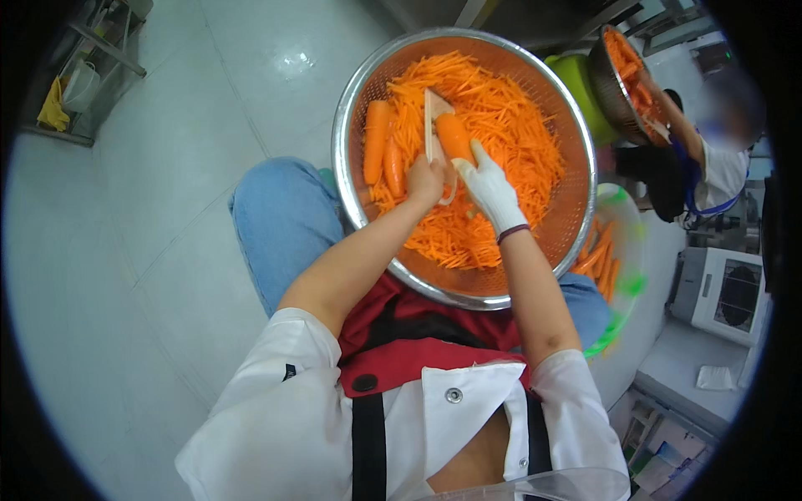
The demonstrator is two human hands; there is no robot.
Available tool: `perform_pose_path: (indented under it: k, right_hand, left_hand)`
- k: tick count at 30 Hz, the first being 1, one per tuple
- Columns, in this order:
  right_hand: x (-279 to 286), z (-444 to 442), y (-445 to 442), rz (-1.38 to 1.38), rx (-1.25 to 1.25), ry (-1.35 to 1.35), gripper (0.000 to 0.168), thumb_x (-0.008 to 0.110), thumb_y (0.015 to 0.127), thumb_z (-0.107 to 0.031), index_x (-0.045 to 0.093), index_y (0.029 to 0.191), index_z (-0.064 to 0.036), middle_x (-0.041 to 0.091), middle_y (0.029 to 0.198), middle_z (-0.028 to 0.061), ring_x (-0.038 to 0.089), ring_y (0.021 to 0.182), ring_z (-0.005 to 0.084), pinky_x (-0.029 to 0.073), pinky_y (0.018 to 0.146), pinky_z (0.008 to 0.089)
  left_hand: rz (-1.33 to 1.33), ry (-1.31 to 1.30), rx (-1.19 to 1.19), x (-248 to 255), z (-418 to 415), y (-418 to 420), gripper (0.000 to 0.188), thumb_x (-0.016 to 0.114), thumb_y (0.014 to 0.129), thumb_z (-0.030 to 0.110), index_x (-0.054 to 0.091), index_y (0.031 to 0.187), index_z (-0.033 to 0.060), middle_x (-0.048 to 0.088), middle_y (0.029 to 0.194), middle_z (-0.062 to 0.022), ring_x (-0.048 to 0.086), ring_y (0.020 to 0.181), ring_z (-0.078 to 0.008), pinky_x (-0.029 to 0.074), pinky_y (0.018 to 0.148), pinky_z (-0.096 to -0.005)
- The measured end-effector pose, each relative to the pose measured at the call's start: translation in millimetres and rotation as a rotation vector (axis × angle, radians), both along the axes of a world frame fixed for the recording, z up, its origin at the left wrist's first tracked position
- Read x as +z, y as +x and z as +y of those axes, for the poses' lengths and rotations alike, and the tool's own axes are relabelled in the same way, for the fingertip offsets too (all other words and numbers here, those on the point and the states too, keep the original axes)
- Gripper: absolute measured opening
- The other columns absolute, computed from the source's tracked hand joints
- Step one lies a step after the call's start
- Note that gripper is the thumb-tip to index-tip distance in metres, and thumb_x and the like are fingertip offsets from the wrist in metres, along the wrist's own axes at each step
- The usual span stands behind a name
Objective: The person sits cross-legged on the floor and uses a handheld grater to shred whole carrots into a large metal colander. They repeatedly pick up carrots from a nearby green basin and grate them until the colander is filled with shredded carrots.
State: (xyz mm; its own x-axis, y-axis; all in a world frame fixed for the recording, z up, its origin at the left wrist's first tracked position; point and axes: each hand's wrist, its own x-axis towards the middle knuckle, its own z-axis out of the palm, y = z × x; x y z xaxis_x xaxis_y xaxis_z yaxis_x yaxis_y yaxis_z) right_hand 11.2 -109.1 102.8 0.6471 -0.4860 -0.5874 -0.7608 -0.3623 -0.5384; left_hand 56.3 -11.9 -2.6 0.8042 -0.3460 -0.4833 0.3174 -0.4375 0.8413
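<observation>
A large perforated metal colander (340, 144) in front of me holds a heap of shredded carrot (514, 119). My bare left hand (426, 183) grips a pale hand-held grater (428, 119), which stands tilted over the shreds. In a white glove, my right hand (492, 188) holds a thick peeled carrot (453, 134) against the grater's face. Two whole peeled carrots, one of them the outer carrot (376, 141), lie along the colander's left side. The blade of the grater is hidden behind the carrot.
Whole carrots (601, 257) lie in a basin with green patches (630, 232) to my right. Beyond, another person (714, 163) reaches into a second colander (601, 87) of carrots, beside a lime-green container (576, 94). A rack (109, 47) stands far left on the pale floor (169, 156).
</observation>
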Motion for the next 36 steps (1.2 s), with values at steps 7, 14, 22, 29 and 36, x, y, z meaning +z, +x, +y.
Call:
perform_pose_path:
  k: [7, 14, 22, 29, 36]
  right_hand:
    - [19.8, 5.5, 7.4, 0.048, -0.014, -0.024, 0.069, 0.049, 0.091, -0.041, 0.027, 0.151, -0.016, 0.054, 0.133, 0.0205, 0.062, 0.108, 0.0329, 0.048, 0.091, 0.0424]
    - [-2.3, -0.4, 11.0, 0.002, 0.023, -0.091, 0.071, 0.053, 0.09, -0.04, 0.027, 0.15, -0.013, 0.053, 0.134, 0.0186, 0.066, 0.094, 0.0281, 0.057, 0.074, 0.0384]
    - [-13.1, 1.7, -3.7, -0.145, 0.136, -0.114, 0.081, 0.062, 0.083, -0.037, 0.025, 0.15, -0.009, 0.052, 0.131, 0.0249, 0.066, 0.094, 0.031, 0.057, 0.073, 0.0411]
    - [-21.7, 48.3, -7.1, -0.09, 0.12, -0.473, 0.054, 0.055, 0.086, -0.03, 0.039, 0.132, -0.008, 0.06, 0.103, 0.0282, 0.061, 0.092, 0.0445, 0.048, 0.079, 0.0528]
    - [-37.0, -19.8, 59.0, -0.052, 0.029, -0.383, 0.051, 0.055, 0.086, -0.037, 0.049, 0.124, -0.003, 0.063, 0.108, 0.0275, 0.062, 0.098, 0.0394, 0.049, 0.078, 0.0475]
  left_hand:
    - [-0.044, 0.024, 0.035, 12.0, -4.4, 2.4, 0.031, 0.042, 0.1, 0.023, 0.052, 0.105, -0.0069, 0.058, 0.094, -0.0224, 0.06, 0.082, -0.0339, 0.046, 0.072, -0.0434]
    - [-0.017, 0.061, 0.04, 9.6, -0.7, 8.0, 0.028, 0.04, 0.1, 0.02, 0.05, 0.104, -0.0053, 0.059, 0.093, -0.0194, 0.06, 0.077, -0.0311, 0.047, 0.069, -0.0438]
    - [0.067, -0.167, 0.167, -25.8, 14.5, 6.5, 0.027, 0.05, 0.099, 0.026, 0.051, 0.101, -0.0016, 0.053, 0.073, -0.0078, 0.05, 0.055, -0.0169, 0.042, 0.053, -0.0321]
    - [0.231, -0.402, 0.316, -24.0, 22.2, 3.4, 0.023, 0.053, 0.098, 0.022, 0.052, 0.101, -0.0003, 0.051, 0.074, -0.0052, 0.05, 0.06, -0.0138, 0.041, 0.049, -0.0284]
    - [-0.082, -0.25, 0.203, -45.8, 1.5, -27.2, 0.016, 0.054, 0.095, 0.015, 0.054, 0.098, -0.0012, 0.054, 0.078, -0.008, 0.055, 0.064, -0.0161, 0.045, 0.048, -0.0321]
